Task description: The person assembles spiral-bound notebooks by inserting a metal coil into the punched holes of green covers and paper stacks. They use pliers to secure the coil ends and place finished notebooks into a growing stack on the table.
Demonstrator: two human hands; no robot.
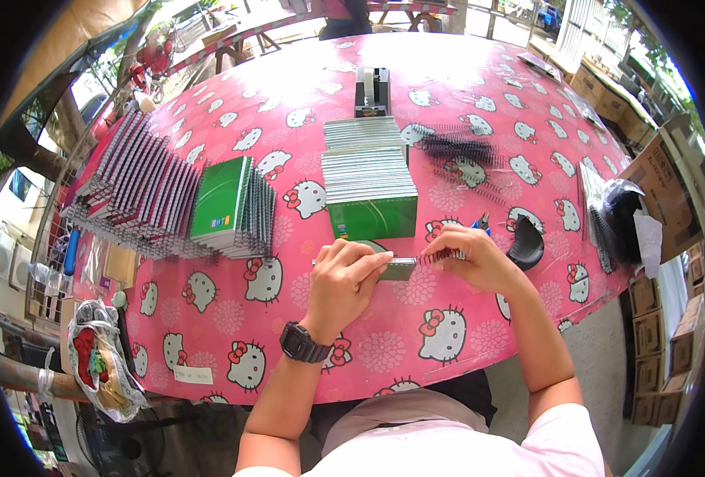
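Note:
My left hand [344,274] is closed on a small green-covered notebook [400,273], held edge-on with its thumb and fingers along the white page edge. At the right end of that edge, my right hand [475,256] pinches a dark spiral binding coil [438,257], which lies in line with the notebook. How far the coil runs into the holes is too small to tell. Just beyond my hands stands a block of stacked green notebooks [372,216], page edges up. Loose black coils [462,149] lie in a tangle to its right.
Coil-bound notebooks stand in piles at the left, some maroon [134,187], some green [220,199]. A tape dispenser [373,94] sits behind the block. Near my right hand lie a blue-handled tool [482,223] and a black curved object [526,243]. A plastic bag [102,370] hangs at the left edge.

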